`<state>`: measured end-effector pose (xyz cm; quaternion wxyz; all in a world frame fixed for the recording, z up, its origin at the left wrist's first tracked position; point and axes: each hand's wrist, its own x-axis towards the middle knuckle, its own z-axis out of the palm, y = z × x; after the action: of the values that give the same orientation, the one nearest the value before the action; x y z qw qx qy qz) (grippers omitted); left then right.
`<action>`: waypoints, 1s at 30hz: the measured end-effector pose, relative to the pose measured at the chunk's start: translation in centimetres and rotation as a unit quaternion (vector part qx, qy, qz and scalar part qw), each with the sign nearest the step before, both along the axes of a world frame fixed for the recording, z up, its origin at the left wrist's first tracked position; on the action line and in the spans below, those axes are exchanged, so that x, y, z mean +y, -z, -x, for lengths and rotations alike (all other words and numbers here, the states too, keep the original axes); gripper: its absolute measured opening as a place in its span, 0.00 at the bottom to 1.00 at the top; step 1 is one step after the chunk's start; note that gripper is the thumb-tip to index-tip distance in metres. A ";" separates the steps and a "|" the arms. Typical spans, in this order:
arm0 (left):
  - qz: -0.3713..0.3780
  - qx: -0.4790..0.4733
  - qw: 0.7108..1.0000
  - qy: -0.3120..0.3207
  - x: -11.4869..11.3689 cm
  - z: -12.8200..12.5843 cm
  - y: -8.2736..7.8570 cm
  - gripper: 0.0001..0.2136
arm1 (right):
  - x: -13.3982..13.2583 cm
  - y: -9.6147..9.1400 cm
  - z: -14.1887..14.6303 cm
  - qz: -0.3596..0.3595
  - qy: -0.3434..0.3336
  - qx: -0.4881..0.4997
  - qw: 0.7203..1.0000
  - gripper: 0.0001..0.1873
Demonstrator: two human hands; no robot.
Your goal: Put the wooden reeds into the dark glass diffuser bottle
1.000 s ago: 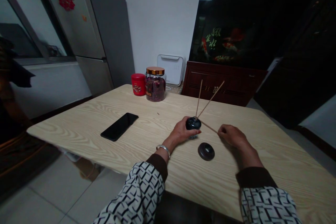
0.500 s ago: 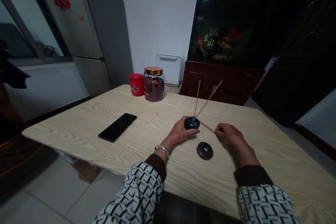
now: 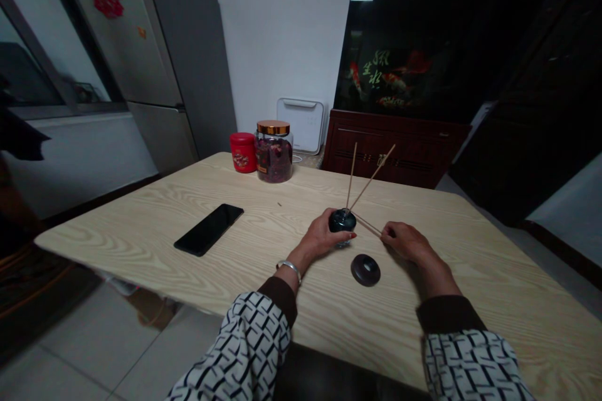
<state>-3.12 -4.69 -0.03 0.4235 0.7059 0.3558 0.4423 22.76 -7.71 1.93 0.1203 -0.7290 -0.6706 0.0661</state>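
My left hand (image 3: pixel 324 230) is wrapped round a small dark glass diffuser bottle (image 3: pixel 343 222) on the table. Two thin reed sticks (image 3: pixel 371 179) stand in the bottle's mouth, leaning apart. Between the fingertips of my right hand (image 3: pixel 403 240) is the end of another reed stick (image 3: pixel 369 223), which slants toward the bottle's neck; whether its far tip is inside cannot be made out. A dark round lid (image 3: pixel 365 270) with a hole in its middle lies on the table just in front of the bottle.
On the wooden table (image 3: pixel 254 263) a black phone (image 3: pixel 209 229) lies at left. A red canister (image 3: pixel 243 152) and a copper-lidded jar (image 3: pixel 274 151) stand at the back edge. Beyond are a fish tank (image 3: pixel 399 56) and a fridge (image 3: pixel 155 56).
The view has shifted very slightly. Both hands keep their grips, and the stick in my right hand still slants toward the bottle's neck.
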 end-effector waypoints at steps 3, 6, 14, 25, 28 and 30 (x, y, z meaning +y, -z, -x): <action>0.003 0.003 1.000 -0.002 0.0 0.0 0.0 0.30 | -0.1 0.0 0.1 -0.001 -0.001 -0.005 1.000 0.08; 0.004 0.004 1.000 -0.005 0.0 0.0 0.0 0.30 | -0.1 0.1 -0.1 -0.020 -0.003 0.011 1.000 0.09; 0.000 -0.002 1.000 -0.002 0.0 0.0 0.0 0.29 | 0.3 -2.0 -0.2 -0.255 0.040 0.312 0.914 0.10; 0.006 -0.004 1.000 0.005 0.0 0.1 -0.1 0.30 | -1.2 -7.2 5.3 -0.375 -0.006 0.734 0.566 0.19; 0.004 -0.006 1.000 0.004 0.0 0.1 0.0 0.30 | -1.2 -7.5 7.2 -0.409 -0.031 0.709 0.573 0.18; 0.005 -0.006 1.000 0.003 0.0 0.1 0.0 0.30 | -1.1 -7.4 8.0 -0.436 -0.038 0.683 0.585 0.17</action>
<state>-3.24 -4.66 0.02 0.4302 0.7026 0.3532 0.4433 14.73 -8.77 9.35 0.8438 -0.3036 -0.3664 0.2483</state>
